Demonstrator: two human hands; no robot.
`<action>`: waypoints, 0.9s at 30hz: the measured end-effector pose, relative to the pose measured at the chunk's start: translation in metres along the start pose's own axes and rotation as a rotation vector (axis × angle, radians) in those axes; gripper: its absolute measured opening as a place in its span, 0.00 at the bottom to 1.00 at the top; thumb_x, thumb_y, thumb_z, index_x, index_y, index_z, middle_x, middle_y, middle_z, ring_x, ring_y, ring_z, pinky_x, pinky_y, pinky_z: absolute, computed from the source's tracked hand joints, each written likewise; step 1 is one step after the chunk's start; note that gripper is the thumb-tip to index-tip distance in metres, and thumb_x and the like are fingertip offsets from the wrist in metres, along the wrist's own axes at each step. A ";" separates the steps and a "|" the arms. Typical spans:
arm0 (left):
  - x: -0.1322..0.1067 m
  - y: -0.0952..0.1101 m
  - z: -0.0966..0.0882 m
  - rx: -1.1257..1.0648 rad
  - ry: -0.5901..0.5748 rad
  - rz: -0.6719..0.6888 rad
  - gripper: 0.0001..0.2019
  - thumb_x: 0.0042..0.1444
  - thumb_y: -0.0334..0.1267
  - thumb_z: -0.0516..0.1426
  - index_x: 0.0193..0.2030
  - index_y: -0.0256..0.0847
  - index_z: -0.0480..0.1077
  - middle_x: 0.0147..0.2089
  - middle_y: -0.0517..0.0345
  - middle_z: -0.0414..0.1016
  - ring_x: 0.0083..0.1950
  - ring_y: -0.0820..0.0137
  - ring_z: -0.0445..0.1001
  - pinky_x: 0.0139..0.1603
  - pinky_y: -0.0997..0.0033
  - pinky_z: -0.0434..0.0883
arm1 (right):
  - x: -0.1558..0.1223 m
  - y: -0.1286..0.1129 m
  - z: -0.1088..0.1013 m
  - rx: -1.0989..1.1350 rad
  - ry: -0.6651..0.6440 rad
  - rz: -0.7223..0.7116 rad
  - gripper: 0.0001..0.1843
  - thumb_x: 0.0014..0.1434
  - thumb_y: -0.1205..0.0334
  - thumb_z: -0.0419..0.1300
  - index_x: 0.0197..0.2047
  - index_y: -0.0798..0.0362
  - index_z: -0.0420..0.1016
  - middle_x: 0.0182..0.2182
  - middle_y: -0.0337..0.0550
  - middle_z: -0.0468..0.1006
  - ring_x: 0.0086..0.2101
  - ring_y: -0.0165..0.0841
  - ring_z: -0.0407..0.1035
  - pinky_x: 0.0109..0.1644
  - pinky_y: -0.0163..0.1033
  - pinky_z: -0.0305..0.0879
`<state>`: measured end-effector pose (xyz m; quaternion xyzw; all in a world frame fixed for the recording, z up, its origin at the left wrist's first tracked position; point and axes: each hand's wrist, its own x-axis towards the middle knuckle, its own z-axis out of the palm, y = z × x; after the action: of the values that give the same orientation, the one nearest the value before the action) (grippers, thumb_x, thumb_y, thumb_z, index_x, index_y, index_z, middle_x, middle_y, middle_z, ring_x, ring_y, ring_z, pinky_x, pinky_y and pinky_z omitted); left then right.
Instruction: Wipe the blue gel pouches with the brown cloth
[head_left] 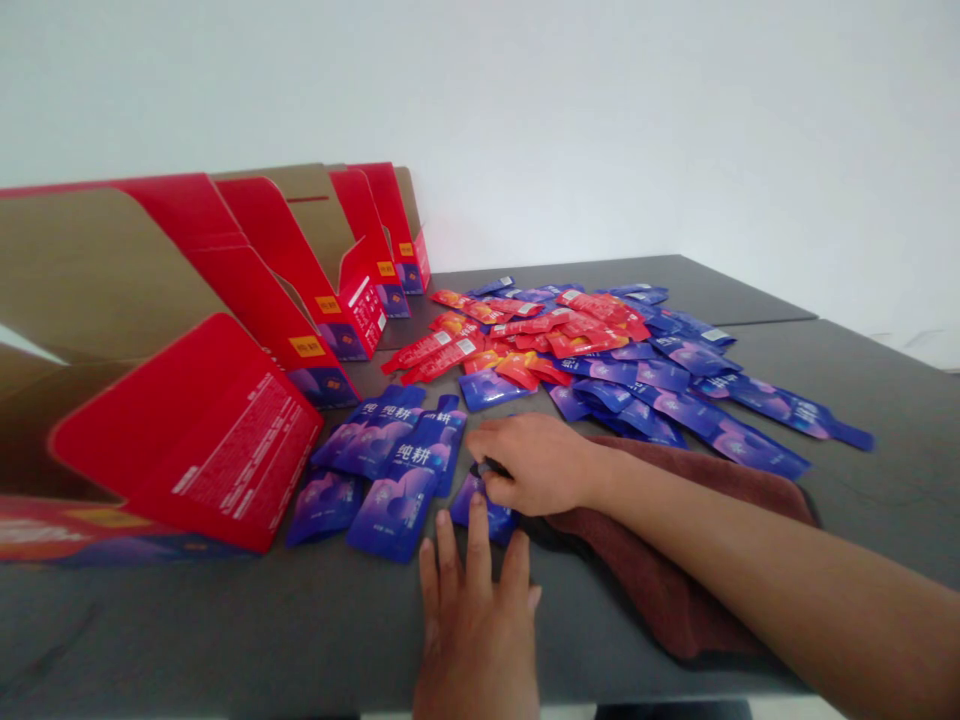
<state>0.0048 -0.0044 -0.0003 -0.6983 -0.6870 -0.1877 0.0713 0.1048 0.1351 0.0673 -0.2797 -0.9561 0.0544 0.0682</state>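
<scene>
Right hand (536, 462) curled over a flat blue-purple foil pouch (491, 516), left hand (480, 620) spread just in front.

Right's closed on some small dark bit (491, 467), can't tell what; left's fingers are apart, one tip on the pouch, probably to steady it. Pouch lies a little back from the middle of the flat grey desk (300, 630)'s front edge, beside a soft brown cloth (690, 570), likely for easy reach.

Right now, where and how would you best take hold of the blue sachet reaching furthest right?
Probably by its narrow neck, pinched from the right: the blue sachet lies with that end pointing right, clear of the others, while its wide end sits close against neighbouring sachets.
</scene>
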 end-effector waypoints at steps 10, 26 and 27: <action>-0.001 -0.001 0.003 0.012 -0.023 -0.004 0.14 0.54 0.33 0.59 0.47 0.48 0.77 0.63 0.46 0.69 0.64 0.40 0.63 0.59 0.34 0.65 | 0.000 0.002 -0.002 -0.035 0.032 0.095 0.09 0.57 0.61 0.51 0.39 0.54 0.68 0.38 0.46 0.77 0.34 0.34 0.69 0.33 0.37 0.54; -0.001 -0.001 0.002 0.024 0.018 0.005 0.13 0.53 0.33 0.59 0.46 0.47 0.78 0.62 0.47 0.70 0.64 0.41 0.64 0.59 0.35 0.65 | 0.000 -0.001 0.000 -0.018 0.019 0.024 0.09 0.57 0.59 0.53 0.39 0.53 0.69 0.37 0.44 0.77 0.32 0.33 0.68 0.31 0.37 0.52; -0.001 -0.001 0.002 0.026 0.015 0.008 0.13 0.53 0.33 0.59 0.46 0.47 0.78 0.62 0.47 0.70 0.64 0.41 0.63 0.59 0.36 0.65 | 0.000 -0.001 -0.001 -0.036 0.013 0.049 0.10 0.57 0.60 0.53 0.40 0.54 0.69 0.38 0.45 0.77 0.33 0.34 0.69 0.31 0.37 0.52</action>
<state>0.0041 -0.0045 -0.0027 -0.6985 -0.6862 -0.1836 0.0863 0.1044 0.1342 0.0682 -0.3046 -0.9493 0.0370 0.0679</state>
